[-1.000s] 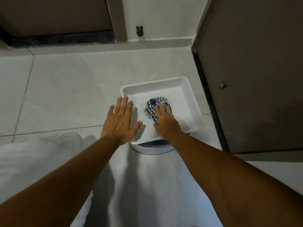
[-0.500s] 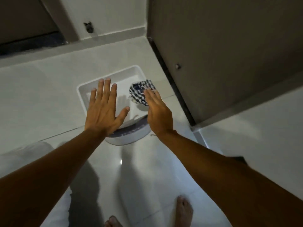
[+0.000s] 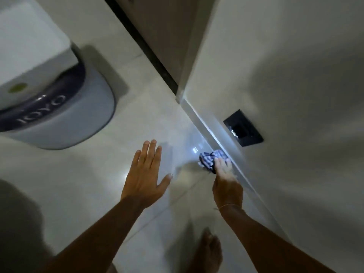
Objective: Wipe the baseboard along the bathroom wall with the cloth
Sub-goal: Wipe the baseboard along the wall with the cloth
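My right hand (image 3: 226, 181) holds a crumpled blue-and-white checked cloth (image 3: 209, 159) and presses it against the pale baseboard (image 3: 199, 117) that runs diagonally along the foot of the white wall on the right. The cloth bulges out past my fingertips, at the spot just below a black wall plate (image 3: 243, 131). My left hand (image 3: 144, 175) hovers flat above the floor tiles to the left of the cloth, fingers spread, holding nothing.
A white square tray (image 3: 59, 47) sits on a grey-and-purple round container (image 3: 82, 115) at the upper left. A dark door (image 3: 157, 36) meets the wall corner above the baseboard. My bare foot (image 3: 209, 247) stands on the tiles near the wall.
My right hand lifted the cloth out of the white tray and carried it right and down to the baseboard. My view swung right toward the wall; the left hand left the tray.
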